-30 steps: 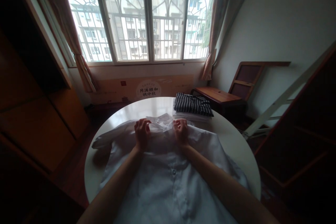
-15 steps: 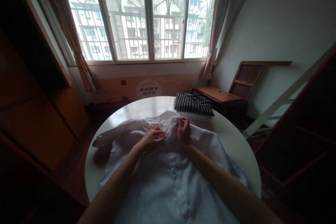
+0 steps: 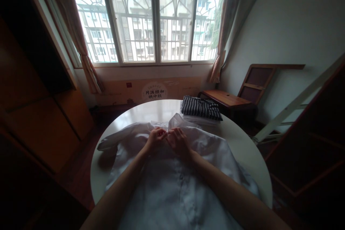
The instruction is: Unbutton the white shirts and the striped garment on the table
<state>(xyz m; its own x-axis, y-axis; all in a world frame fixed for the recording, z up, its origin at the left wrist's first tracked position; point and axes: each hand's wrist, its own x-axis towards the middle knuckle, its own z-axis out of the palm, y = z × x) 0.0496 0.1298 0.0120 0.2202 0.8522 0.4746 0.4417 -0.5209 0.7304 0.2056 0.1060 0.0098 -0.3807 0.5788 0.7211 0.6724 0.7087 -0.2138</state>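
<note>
A white button-up shirt [image 3: 161, 190] lies spread over the round white table [image 3: 261, 172], its collar end away from me and its button placket running down the middle. At the collar, my left hand [image 3: 156, 138] is closed with its fingers pinching the fabric. My right hand [image 3: 180, 142] is curled right beside it, fingertips on the collar too. Behind the right hand, part of the collar [image 3: 175, 119] stands up in a point. The fingertips nearly meet and partly hide the cloth between them. One sleeve [image 3: 115, 140] stretches out to the left.
At the table's back right sits a folded black-and-white striped garment [image 3: 202, 107] on top of folded white cloth [image 3: 215, 122]. Beyond the table are a wooden bench [image 3: 225, 97] and a printed carton [image 3: 113, 91] beneath the window. A pale ladder-like frame [image 3: 285, 115] leans at right.
My right hand has moved left from the collar's right side to meet my left hand. The collar's edge now stands up behind it. The view has shifted slightly.
</note>
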